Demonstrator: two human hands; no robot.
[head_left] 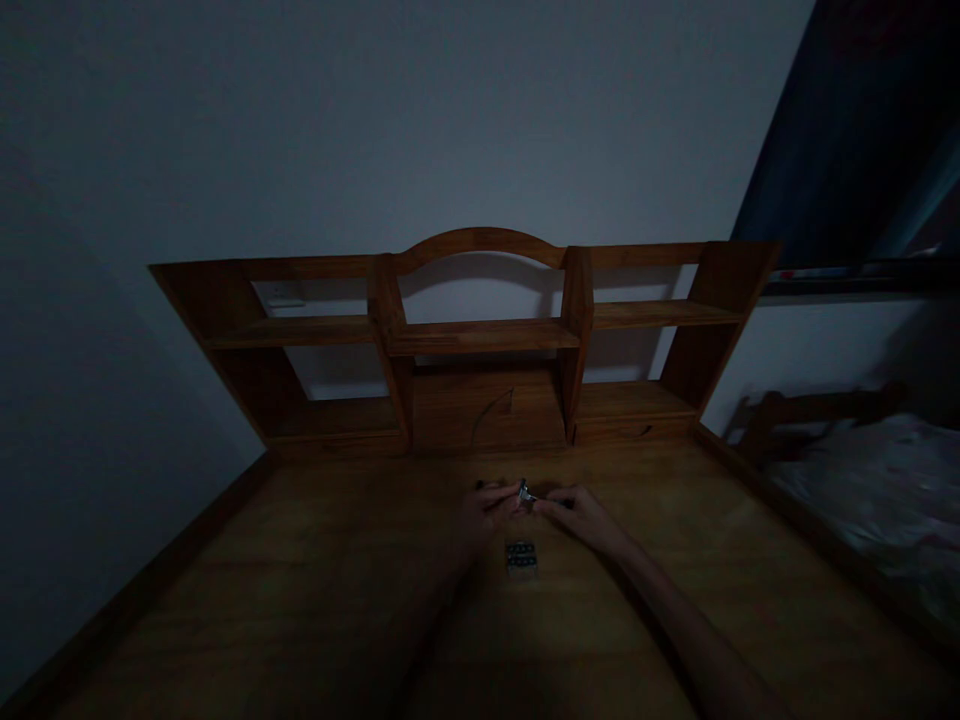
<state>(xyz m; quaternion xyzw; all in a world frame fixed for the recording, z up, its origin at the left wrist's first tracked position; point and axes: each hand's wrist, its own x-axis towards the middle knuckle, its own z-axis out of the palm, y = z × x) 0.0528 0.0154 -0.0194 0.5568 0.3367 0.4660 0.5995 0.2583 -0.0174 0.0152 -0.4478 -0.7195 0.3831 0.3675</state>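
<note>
Over the middle of the wooden desk (360,560), my left hand (480,515) pinches a small shiny metal piece (523,490) between its fingertips. My right hand (581,515) comes in from the other side, closed on a thin tool with a metal shaft (532,498). The shaft's tip meets the metal piece or sits very close to it; its exact kind is too small and dim to tell. Just below my hands, a small case (521,558) with rows of dark bits or slots lies on the desk. A small dark thing (480,485) shows beside my left fingers, unclear.
A wooden shelf unit (484,338) stands along the back of the desk against the wall (450,120). Raised edges (795,530) border the desk's sides. At right are a pale bundle of bedding or cloth (885,490) and a dark curtain (840,150). Light is dim.
</note>
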